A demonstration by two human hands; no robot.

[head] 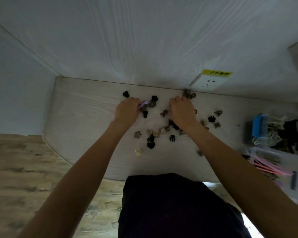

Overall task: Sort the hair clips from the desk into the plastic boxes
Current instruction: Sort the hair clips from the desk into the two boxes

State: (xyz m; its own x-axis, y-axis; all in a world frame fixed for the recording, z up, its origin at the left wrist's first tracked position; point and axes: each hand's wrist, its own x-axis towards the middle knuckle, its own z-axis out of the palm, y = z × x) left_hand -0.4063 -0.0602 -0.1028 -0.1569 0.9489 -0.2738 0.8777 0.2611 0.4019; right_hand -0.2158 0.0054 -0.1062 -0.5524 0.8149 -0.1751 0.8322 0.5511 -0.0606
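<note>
While both arms reach to the far edge of the desk, this is how it stands:

Step in hand: gathering clips from the scattered pile; my judgement is that the sorting is at an early stage, since many clips lie loose on the desk.

Left hand: fingers curled, pinching a pale purple clip at its fingertips, just beside a few dark clips.

Right hand: fingers curled down among the hair clips; I cannot tell whether it grips one, as the fingertips are hidden under the hand.

Hair clips: small claw clips, black, grey-brown and cream, strewn across the middle of the desk between and beneath the wrists; a small cluster lies at the far edge near the wall socket.

Plastic boxes: at the right edge of the desk, well apart from both hands, blurred, already holding clips and pink strips.

Doing it well: I would lift one kind at a time, keep the pinch firm so the springy clips do not flick away, and carry them across to the matching box without sweeping neighbours off the near edge.
</note>
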